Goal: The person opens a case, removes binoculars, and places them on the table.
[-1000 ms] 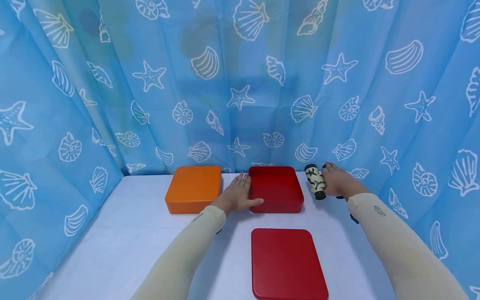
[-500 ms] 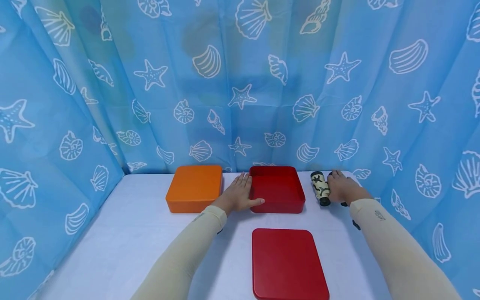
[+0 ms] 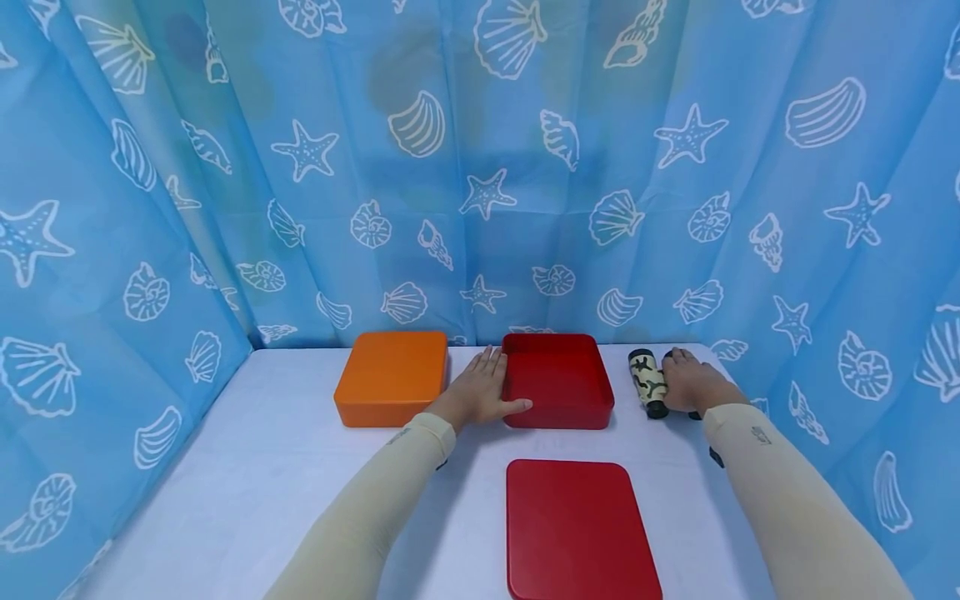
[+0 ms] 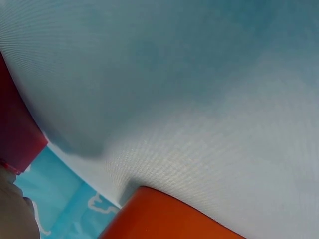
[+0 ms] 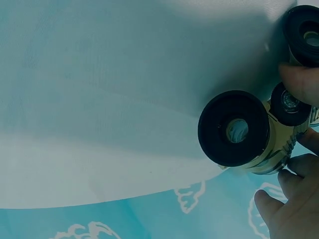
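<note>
- Two hands are busy: the right hand (image 3: 692,383) grips the camouflage binoculars (image 3: 648,383), its thumb (image 5: 301,84) over the middle between the barrels and other fingers on the opposite side.
- One barrel shows just left of that hand; the other is mostly hidden beneath it.
- Over the last second the binoculars have moved slightly away from the red box (image 3: 562,417) and toward the person. They now seem to rest on the tabletop (image 3: 225,467), so I judge them placed beside the box, not inside it, and not yet released.
- The left hand (image 3: 480,392) stays put, fingers straight along the red box's left side, thumb stretched out at its near corner; it probably steadies the box.
- Just left of that hand sits the orange box (image 3: 390,367).
- Nearer the person, between the arms, lies the red lid (image 3: 581,529), apart from both hands.
</note>
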Demonstrator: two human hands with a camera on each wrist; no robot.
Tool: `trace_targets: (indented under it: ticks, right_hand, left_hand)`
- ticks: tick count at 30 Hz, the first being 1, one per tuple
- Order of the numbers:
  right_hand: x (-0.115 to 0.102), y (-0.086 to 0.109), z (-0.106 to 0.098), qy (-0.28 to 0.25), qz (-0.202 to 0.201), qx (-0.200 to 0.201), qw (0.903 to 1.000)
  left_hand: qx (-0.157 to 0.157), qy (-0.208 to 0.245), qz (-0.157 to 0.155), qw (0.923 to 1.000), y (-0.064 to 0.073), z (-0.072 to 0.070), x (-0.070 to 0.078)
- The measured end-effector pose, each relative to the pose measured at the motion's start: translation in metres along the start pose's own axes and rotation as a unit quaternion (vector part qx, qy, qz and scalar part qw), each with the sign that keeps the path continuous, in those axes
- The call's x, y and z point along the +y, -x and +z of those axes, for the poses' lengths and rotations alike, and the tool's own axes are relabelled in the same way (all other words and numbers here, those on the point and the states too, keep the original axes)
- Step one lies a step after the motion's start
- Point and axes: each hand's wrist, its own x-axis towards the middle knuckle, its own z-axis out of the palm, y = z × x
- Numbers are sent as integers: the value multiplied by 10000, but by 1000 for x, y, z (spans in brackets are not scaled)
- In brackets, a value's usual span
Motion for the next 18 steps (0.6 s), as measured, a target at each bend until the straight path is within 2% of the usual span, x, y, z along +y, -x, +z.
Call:
trace_targets:
  ticks: [12,18]
  right_hand:
    - [6,-3,11,-208,12,95,9997]
    - [4,-2,10,-456,22,131,9989]
  left_hand:
    - [-12,-115,-30,9999,1,-2,3]
    - [-172,-233,-102,9995,0,-8,3]
